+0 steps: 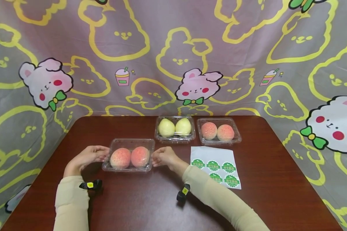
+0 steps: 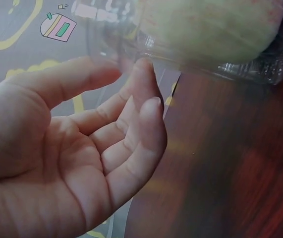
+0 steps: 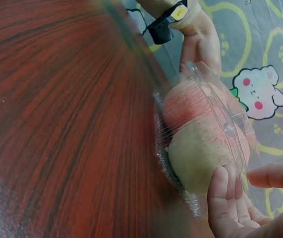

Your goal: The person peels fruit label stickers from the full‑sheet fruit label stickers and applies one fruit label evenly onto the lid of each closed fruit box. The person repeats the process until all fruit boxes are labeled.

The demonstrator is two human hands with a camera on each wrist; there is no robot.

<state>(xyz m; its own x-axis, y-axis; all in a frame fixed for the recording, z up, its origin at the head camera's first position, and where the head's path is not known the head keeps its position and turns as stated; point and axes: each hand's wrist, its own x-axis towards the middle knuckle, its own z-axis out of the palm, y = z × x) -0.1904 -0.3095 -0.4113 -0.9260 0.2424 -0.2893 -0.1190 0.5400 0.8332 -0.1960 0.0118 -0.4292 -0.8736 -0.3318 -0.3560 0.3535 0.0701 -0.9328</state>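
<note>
A clear plastic clamshell box with two pink-red peaches inside is held between both hands over the left part of the table. My left hand pinches its left end; in the left wrist view, thumb and fingertips meet at the box edge while the other fingers curl loosely below. At the right end, my right hand has the rim between thumb and fingers. From the right wrist, the box shows its ribbed side, with the fingertips against the near end.
Behind stand a clear box with two pale yellow fruits and another box with two peaches. A white sheet of round green stickers lies by the right forearm. Patterned cloth surrounds the brown table.
</note>
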